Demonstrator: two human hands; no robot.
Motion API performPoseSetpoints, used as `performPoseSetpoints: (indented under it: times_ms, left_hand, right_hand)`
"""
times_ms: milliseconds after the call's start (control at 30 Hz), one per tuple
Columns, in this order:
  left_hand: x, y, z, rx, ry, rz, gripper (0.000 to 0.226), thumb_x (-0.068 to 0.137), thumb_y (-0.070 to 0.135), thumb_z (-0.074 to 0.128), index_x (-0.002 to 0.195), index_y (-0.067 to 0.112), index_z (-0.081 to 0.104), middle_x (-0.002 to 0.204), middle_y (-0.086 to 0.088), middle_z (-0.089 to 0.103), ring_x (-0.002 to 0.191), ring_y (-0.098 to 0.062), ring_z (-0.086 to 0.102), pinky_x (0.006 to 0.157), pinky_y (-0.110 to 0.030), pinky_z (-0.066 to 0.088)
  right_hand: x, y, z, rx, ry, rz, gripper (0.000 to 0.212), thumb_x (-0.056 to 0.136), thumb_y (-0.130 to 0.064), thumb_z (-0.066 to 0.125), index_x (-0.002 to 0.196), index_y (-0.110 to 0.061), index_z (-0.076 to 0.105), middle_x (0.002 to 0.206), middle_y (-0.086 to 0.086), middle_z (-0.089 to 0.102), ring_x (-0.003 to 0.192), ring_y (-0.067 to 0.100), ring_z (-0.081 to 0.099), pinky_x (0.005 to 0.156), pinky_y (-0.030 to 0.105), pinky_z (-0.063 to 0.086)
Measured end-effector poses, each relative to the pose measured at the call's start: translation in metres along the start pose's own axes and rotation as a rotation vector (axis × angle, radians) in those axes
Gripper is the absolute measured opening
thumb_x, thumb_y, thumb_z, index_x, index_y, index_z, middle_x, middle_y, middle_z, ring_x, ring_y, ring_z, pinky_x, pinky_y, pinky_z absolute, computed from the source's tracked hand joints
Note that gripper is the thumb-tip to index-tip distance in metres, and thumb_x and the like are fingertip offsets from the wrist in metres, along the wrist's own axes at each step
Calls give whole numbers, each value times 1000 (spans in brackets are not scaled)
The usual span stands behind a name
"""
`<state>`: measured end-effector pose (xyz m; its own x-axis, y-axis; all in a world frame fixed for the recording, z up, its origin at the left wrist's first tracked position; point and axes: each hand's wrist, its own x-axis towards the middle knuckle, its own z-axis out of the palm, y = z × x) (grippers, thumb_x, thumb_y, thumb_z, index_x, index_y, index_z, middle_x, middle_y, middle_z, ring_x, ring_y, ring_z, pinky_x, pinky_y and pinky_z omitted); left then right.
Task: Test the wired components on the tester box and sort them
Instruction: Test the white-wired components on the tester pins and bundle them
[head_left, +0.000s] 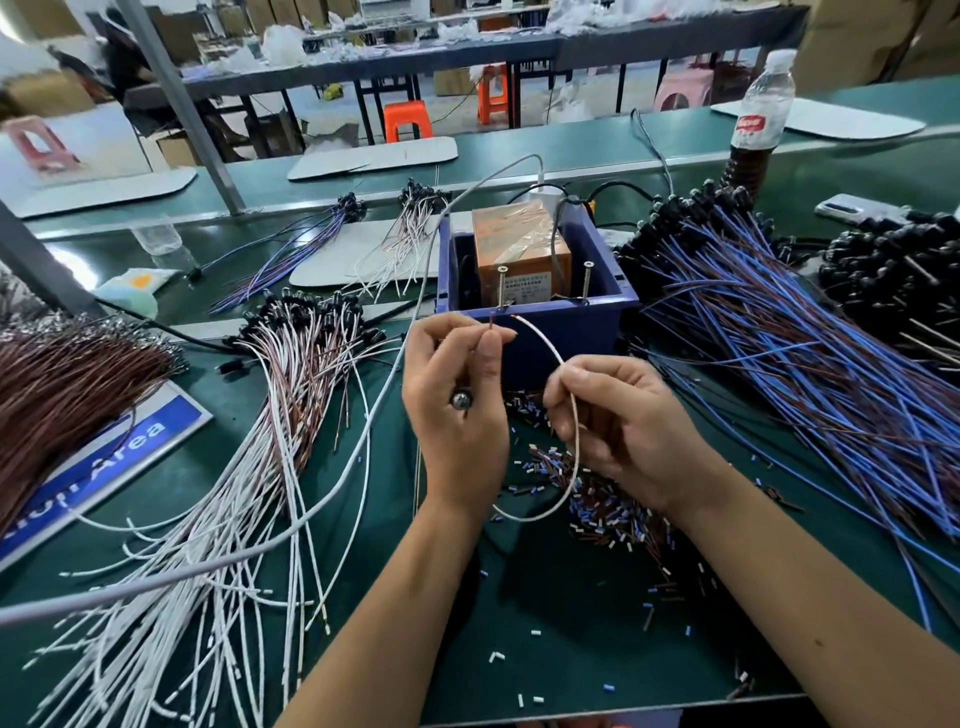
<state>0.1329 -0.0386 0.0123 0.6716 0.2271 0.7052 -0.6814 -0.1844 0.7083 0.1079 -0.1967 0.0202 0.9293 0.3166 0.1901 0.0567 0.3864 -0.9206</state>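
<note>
Head view. Left of frame: heap of white-and-brown leads. Centre: left hand pinches a brown lead end up by the left screw of the blue tester box, component bulb in its palm. Right hand pinches the white lead. Right of frame: blue-wired pile. Judged: testing step; next, touch each lead to a screw, steadily.
</note>
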Motion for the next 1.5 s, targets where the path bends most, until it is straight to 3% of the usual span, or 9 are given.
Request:
performPoseSetpoints:
  times_ms: [167,367,467,600,833,967,1167,1333,1500]
  left_hand:
    - [2,-1,-2,148,109,-22,25,108,25,53,96,13,72,65,9,61,59,-10,58,59,-27,44]
    - [4,0,-3,119,214,-93,28,101,10,48,110,6,74,65,7,56,54,-7,48,52,-26,39]
    - [7,4,-2,178,247,-74,19,98,5,53,111,2,67,68,4,63,57,-9,57,57,-22,46]
    - [8,7,-1,240,218,-23,6,97,3,59,103,4,62,69,10,66,62,-11,64,64,-16,47]
    - [6,8,3,239,100,-22,10,100,7,61,98,7,70,73,10,68,68,-6,65,67,-12,44]
    - [6,11,4,235,86,-68,12,100,11,62,97,8,73,72,13,68,73,2,64,73,-4,39]
    - [7,15,4,200,105,-100,11,100,8,62,96,7,73,71,11,68,76,1,65,77,-1,40]
    - [7,13,1,173,152,-65,11,101,7,60,100,10,71,74,8,70,70,-11,68,68,-23,51]
    - [5,11,-1,176,177,-31,13,100,10,60,102,14,72,76,7,71,71,-16,69,67,-25,51]
  right_hand:
    - [0,-3,3,-9,164,-79,27,97,-19,53,78,-8,70,62,11,59,36,11,37,35,16,25]
    - [0,-6,4,-14,434,-137,36,104,-5,45,76,-7,68,66,11,62,41,13,44,37,18,31]
    - [0,-4,6,-22,484,-147,39,103,-2,44,73,-7,69,64,13,62,41,15,46,37,20,34]
    - [1,-3,7,-34,511,-146,41,102,-1,44,70,-7,69,63,13,62,41,16,46,37,22,36]
    - [3,-1,5,-32,507,-153,37,99,-3,48,70,-8,70,63,12,62,41,15,45,37,22,35]
    - [5,1,4,-12,487,-164,24,86,-14,55,68,-9,70,62,12,61,39,14,44,36,21,34]
    - [5,3,1,-29,464,-165,21,87,-13,56,72,-5,68,63,12,61,39,14,44,35,20,33]
    - [1,3,3,-249,467,-190,28,92,-17,52,69,-9,66,56,9,56,37,14,38,37,18,27]
    - [-3,0,2,-428,431,-293,30,98,-12,52,71,-7,65,54,6,58,38,11,43,39,19,32]
